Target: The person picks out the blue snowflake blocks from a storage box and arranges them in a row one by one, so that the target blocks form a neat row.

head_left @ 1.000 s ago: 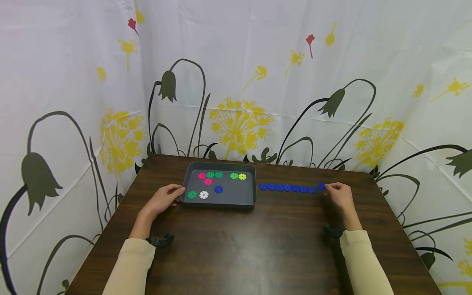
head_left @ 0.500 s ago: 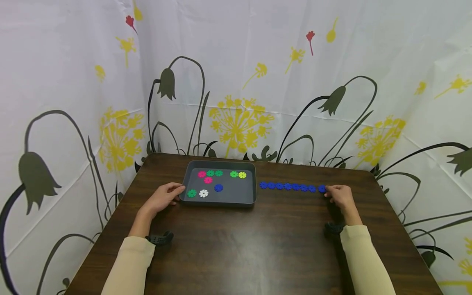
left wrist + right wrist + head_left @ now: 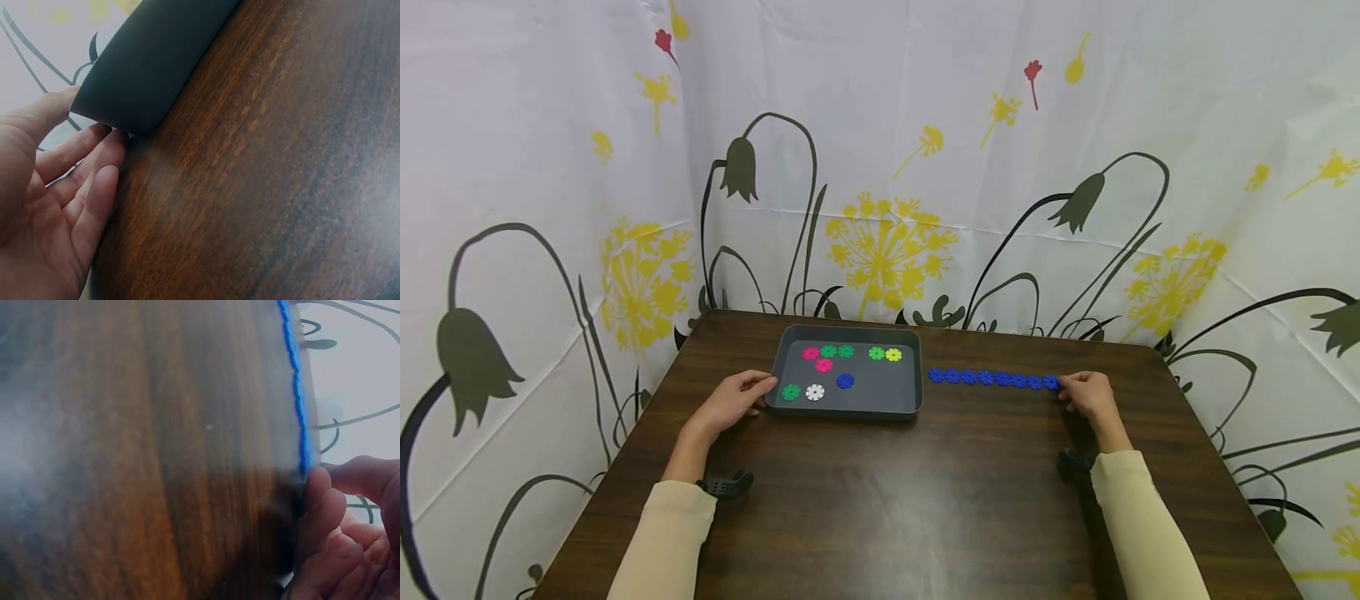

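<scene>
A shallow dark grey tray [image 3: 880,390] lies on the table, holding several small notched flower-shaped discs in pink, green, yellow, white and blue. My left hand [image 3: 730,402] grips its left near corner; the left wrist view shows the thumb on the rim and fingers against the wall [image 3: 144,69]. To the right of the tray runs a straight row of blue notched discs [image 3: 985,377], laid edge to edge. At the row's right end, my right hand [image 3: 1090,395] pinches one blue disc [image 3: 1050,382] between thumb and fingertips. Those fingertips partly hide it.
The dark wooden table [image 3: 880,500] extends in front of both hands. A white curtain [image 3: 865,125] with printed flowers hangs right behind its far edge and along both sides. Each wrist wears a black band [image 3: 727,485].
My right hand has lowered the blue disc and slid it left, closing the gap to the row's end. The left hand has stayed at the tray's corner.
</scene>
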Demonstrator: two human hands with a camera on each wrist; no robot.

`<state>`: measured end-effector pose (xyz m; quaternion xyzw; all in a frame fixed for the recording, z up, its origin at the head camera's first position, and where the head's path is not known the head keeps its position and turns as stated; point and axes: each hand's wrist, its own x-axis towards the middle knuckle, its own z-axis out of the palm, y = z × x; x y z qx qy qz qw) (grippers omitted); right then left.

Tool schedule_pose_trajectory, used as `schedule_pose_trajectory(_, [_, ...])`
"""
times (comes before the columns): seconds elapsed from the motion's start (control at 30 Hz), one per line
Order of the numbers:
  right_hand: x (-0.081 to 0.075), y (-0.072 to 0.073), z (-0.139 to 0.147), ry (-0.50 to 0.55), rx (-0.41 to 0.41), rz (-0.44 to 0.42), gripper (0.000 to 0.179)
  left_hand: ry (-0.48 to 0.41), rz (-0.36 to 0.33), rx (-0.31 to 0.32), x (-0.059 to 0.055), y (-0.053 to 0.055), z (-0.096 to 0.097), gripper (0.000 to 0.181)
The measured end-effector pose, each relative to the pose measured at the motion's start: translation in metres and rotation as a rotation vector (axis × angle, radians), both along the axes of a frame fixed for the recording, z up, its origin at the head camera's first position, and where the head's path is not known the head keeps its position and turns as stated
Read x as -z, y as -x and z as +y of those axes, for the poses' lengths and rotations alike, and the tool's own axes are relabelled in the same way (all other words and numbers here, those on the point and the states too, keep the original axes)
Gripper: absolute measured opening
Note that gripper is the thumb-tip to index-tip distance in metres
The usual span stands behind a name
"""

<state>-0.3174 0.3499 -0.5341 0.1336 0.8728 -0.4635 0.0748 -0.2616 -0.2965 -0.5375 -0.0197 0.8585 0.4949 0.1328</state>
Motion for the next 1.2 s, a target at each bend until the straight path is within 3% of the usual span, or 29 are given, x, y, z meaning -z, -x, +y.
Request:
schedule_pose_trajectory(0.23, [-0.002, -0.001, -0.005, -0.017, 0.025, 0.037, 0.046, -0.003, 0.003, -0.014, 0.001, 0.000, -0.002, 0.067])
schedule_pose_trajectory(0.43, [-0.008, 0.002, -0.038, -0.122, -0.037, 0.102, 0.042, -0.001, 0.008, -0.025, 0.000, -0.003, -0.003, 0.065])
schedule_pose_trajectory(0.6, [-0.020, 0.003, -0.078, -0.161, -0.133, 0.162, 0.039, -0.006, 0.009, -0.021, -0.001, -0.004, -0.001, 0.066])
schedule_pose_trajectory(0.93, [-0.058, 0.006, -0.184, -0.213, -0.412, 0.256, 0.028, -0.013, 0.019, -0.021, -0.001, -0.006, 0.000, 0.064])
schedule_pose_trajectory(1.07, [-0.060, 0.007, -0.225, -0.204, -0.509, 0.232, 0.022, -0.029, 0.021, -0.011, -0.002, -0.008, 0.002, 0.065])
schedule_pose_trajectory(1.2, [-0.055, 0.009, -0.260, -0.195, -0.580, 0.186, 0.027, -0.030, 0.026, -0.003, -0.001, -0.005, 0.002, 0.064])
